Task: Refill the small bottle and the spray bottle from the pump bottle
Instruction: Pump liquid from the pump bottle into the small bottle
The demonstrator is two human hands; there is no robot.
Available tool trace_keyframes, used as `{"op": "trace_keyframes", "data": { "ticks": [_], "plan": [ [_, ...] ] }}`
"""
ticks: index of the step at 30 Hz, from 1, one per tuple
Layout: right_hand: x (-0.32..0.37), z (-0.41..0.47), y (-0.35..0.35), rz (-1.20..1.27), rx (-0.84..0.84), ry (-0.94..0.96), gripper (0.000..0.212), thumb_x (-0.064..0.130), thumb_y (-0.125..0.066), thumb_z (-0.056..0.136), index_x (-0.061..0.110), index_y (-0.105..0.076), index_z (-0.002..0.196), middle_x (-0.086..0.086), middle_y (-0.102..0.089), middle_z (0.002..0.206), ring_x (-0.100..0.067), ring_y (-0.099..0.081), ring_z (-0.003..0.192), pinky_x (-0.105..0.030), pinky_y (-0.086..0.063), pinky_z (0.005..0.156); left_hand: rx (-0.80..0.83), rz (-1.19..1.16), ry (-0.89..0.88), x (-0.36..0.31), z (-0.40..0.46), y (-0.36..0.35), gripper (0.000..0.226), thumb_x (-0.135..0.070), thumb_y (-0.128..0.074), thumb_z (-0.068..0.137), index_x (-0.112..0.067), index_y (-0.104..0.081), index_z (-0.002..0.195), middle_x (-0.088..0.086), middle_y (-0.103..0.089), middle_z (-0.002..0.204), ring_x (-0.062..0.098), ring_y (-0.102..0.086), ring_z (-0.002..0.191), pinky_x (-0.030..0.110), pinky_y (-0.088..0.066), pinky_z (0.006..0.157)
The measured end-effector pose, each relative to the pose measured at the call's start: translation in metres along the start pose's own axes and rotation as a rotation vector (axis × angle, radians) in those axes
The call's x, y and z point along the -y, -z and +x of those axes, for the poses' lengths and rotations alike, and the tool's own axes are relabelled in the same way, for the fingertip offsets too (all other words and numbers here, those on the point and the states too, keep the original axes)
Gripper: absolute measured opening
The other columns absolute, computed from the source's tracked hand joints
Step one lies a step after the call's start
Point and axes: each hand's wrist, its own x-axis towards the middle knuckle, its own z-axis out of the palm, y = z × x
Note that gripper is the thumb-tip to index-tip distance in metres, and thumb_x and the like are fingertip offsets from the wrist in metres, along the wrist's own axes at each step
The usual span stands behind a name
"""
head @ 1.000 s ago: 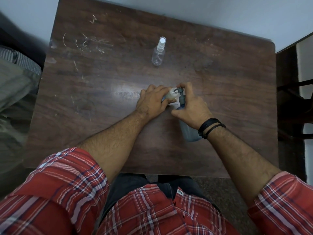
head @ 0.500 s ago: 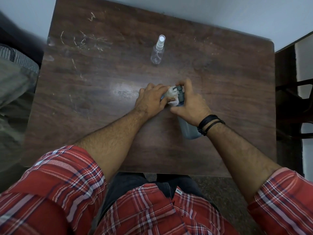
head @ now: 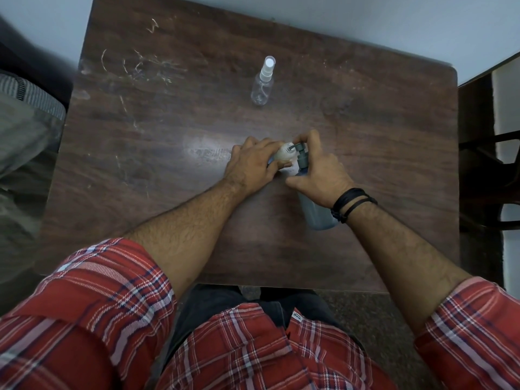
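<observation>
Gripping the small bottle (head: 284, 154) in the left hand (head: 251, 164), fingers curling round its far side and thumb pressing along its near side, so that only the pale, rounded shoulder and open neck are peeking out between them. Holding that neck right under the dark spout of the pump bottle (head: 315, 204), the two bottles standing just beside each other near the middle of the table (head: 168, 170). Wrapping the right hand (head: 320, 171) round the upper body of the pump bottle, thumb lying across its near side, index finger arching up over the grey pump head and resting on its top; whether the head is being pressed down is not showing. Showing below the right wrist as a smooth, blue-grey, cylindrical body, opaque and matte, tilting toward the camera in the wide lens. Standing well apart at the far side of the table, upright and untouched: the spray bottle (head: 263, 83), clear plastic, slim and round, looking empty, topped with a frosted white cap. Lying underneath it all, dark brown wood-grain laminate, scuffed with pale scratches at the far left and catching a dull glare just left of the left hand. Wearing black cord bands (head: 350, 204) on the right wrist and rolled red plaid sleeves (head: 112, 282) on both arms.
</observation>
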Motion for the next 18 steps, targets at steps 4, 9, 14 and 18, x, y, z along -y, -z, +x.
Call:
{"op": "trace_keyframes", "data": {
  "ticks": [4, 9, 14, 18],
  "plan": [
    [0.0000, -0.0015, -0.0011, -0.009, -0.010, -0.009, 0.067, 0.020, -0.074, 0.073, 0.024, -0.038, 0.130, 0.019, -0.048, 0.080, 0.001, -0.049, 0.066, -0.018, -0.033, 0.053, 0.005, 0.006, 0.006, 0.0004, 0.0003, 0.0001, 0.047, -0.051, -0.049, 0.098, -0.033, -0.049, 0.141, -0.012, -0.056, 0.134, 0.021, -0.045, 0.119, 0.041, -0.032, 0.093],
    [-0.0012, -0.0045, 0.0003, -0.035, -0.002, -0.013, 0.070, 0.019, -0.074, 0.074, 0.026, -0.037, 0.133, 0.018, -0.047, 0.079, 0.001, -0.048, 0.063, -0.017, -0.031, 0.051, 0.013, 0.005, 0.008, -0.0003, 0.0004, 0.0005, 0.050, -0.055, -0.048, 0.097, -0.032, -0.049, 0.142, -0.012, -0.057, 0.133, 0.020, -0.044, 0.119, 0.041, -0.031, 0.094],
    [0.0004, -0.0011, 0.0012, -0.017, 0.014, -0.007, 0.056, 0.019, -0.075, 0.074, 0.023, -0.039, 0.117, 0.014, -0.052, 0.078, -0.004, -0.052, 0.064, -0.022, -0.035, 0.051, 0.006, 0.008, 0.001, -0.0005, -0.0006, 0.0000, 0.049, -0.056, -0.048, 0.097, -0.033, -0.050, 0.140, -0.013, -0.056, 0.133, 0.020, -0.044, 0.118, 0.041, -0.031, 0.093],
    [0.0018, -0.0004, 0.0020, -0.020, 0.014, -0.006, 0.062, 0.020, -0.075, 0.073, 0.023, -0.039, 0.123, 0.014, -0.054, 0.083, -0.003, -0.053, 0.067, -0.020, -0.036, 0.054, 0.003, -0.001, 0.003, -0.0005, -0.0006, 0.0009, 0.048, -0.054, -0.048, 0.098, -0.033, -0.050, 0.141, -0.012, -0.057, 0.132, 0.020, -0.045, 0.119, 0.040, -0.030, 0.093]
  ]
}}
